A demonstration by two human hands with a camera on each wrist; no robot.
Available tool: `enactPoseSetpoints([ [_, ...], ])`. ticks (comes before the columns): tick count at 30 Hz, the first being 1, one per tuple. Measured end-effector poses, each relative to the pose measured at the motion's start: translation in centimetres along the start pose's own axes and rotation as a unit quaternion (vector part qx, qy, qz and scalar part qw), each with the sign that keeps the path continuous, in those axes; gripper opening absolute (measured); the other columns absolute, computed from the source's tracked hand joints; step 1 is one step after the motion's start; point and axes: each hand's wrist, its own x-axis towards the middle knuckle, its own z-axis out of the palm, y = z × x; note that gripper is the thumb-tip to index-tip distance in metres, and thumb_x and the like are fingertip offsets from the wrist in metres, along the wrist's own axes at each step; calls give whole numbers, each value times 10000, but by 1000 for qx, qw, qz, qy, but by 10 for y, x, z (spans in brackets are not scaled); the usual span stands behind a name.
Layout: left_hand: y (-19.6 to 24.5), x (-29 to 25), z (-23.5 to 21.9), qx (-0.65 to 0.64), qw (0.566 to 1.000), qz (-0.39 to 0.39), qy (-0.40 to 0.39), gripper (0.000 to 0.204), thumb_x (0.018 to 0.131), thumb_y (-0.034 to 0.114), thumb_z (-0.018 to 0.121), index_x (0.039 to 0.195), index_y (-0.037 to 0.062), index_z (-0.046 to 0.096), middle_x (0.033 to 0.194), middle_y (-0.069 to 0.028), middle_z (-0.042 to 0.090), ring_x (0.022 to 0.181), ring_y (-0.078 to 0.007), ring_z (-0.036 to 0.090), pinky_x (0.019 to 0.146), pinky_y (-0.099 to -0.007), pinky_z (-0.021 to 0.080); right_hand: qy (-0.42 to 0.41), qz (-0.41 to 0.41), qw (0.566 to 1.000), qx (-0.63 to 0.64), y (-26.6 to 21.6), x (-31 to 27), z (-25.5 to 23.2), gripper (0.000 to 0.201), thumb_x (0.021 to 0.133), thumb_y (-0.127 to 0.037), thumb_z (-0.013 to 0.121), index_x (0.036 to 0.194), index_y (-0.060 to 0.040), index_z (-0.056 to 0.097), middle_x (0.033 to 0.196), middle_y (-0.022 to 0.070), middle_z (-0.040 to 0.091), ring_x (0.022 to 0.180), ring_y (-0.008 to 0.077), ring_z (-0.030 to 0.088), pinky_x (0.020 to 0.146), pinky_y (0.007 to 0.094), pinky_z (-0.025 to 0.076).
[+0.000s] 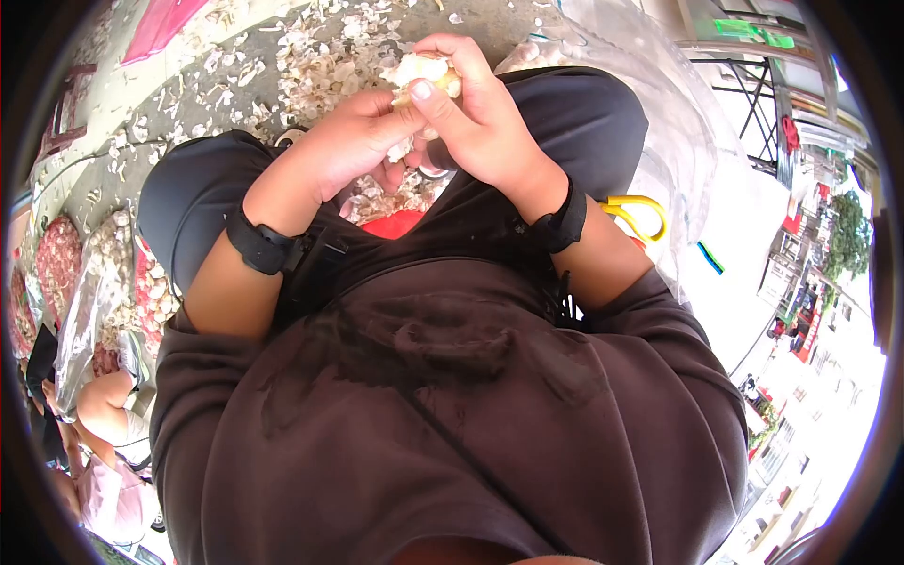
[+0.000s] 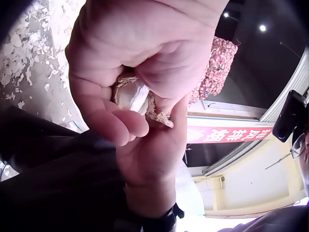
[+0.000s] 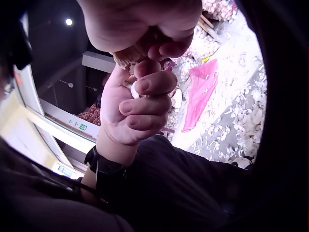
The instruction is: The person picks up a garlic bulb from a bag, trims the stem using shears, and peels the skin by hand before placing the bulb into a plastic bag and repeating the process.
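Note:
Both hands meet over the lap in the head view. The right hand [image 1: 485, 122] grips a pale garlic bulb [image 1: 426, 68] with loose skin, its thumb laid along the near side. The left hand [image 1: 353, 141] is close against it, thumb at the bulb's lower edge and fingers curled below. In the left wrist view, a white garlic piece [image 2: 131, 95] sits in the curled left fingers, with a papery shred [image 2: 163, 119] hanging beside it. The right wrist view shows the left fingers [image 3: 147, 104] folded inward and a dry, tan garlic end [image 3: 128, 54] under the right hand.
Garlic skins [image 1: 330, 56] litter the ground ahead, also between the legs over something red [image 1: 394, 224]. A pink sheet [image 3: 202, 94] lies beyond. Yellow handles [image 1: 659, 218] and clear plastic [image 1: 683, 141] are at the right. Garlic sacks [image 1: 58, 259] and another person [image 1: 108, 490] are at the left.

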Motion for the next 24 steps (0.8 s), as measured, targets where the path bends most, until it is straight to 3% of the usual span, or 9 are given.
enactPoseSetpoints([
  [4,0,-2,-2,57,998,-16,-2,374,997,385,547,896,30,608,781,-67,601,591,-119,567,492,-260,501,50,-131,986,-92,21,6,-3,289,980,-225,606,1171,-30,510,895,82,659,640,127,635,588,271,515],
  [5,0,-2,-1,81,996,-32,15,383,1000,381,542,865,29,608,772,-67,600,589,-117,562,488,-257,492,54,-89,994,-22,21,7,-2,283,982,-254,601,1146,-34,529,876,74,655,599,116,606,545,262,489],
  [10,-6,-6,4,39,992,107,-45,350,987,356,546,835,52,627,778,-24,635,628,-90,591,523,-236,482,2,127,961,245,3,4,-14,339,1001,-400,545,1053,-69,592,759,29,619,493,60,468,408,215,334],
  [11,-5,-6,5,23,992,116,-37,326,993,330,536,851,51,627,791,-19,635,639,-84,589,536,-229,484,9,153,952,264,-2,4,-14,373,1033,-408,465,1095,-65,596,798,14,610,486,34,397,407,199,243],
  [14,-2,-8,-2,4,989,146,35,276,1003,290,520,916,50,625,823,-12,634,661,-79,585,570,-213,488,0,184,949,256,-3,3,-13,359,1037,-399,456,1104,-73,592,779,30,610,471,39,375,403,198,230],
  [15,0,-7,-2,-7,987,147,56,246,993,290,553,990,55,624,821,-10,631,659,-76,584,562,-213,482,-2,146,973,178,-5,2,-11,357,1048,-372,438,1135,-54,575,846,54,618,578,65,474,486,213,368],
  [18,0,-11,5,41,983,150,94,252,983,301,584,1028,57,630,808,-6,624,667,-77,587,558,-214,484,39,-81,994,-65,11,4,0,357,1062,-338,406,1169,-29,551,937,59,613,777,95,549,692,247,470],
  [19,1,-10,9,58,981,148,110,299,977,321,605,1081,42,628,802,-2,618,678,-66,579,575,-216,484,50,-80,990,-109,9,1,-2,325,1044,-318,456,1102,-16,559,886,88,651,835,209,641,781,339,508],
  [24,-10,-4,14,72,958,250,125,358,1000,363,564,1088,20,620,804,-2,613,690,-58,565,612,-217,480,40,-66,992,-95,4,-1,0,282,1039,-282,470,1100,-25,569,925,110,644,858,190,624,783,318,499],
])
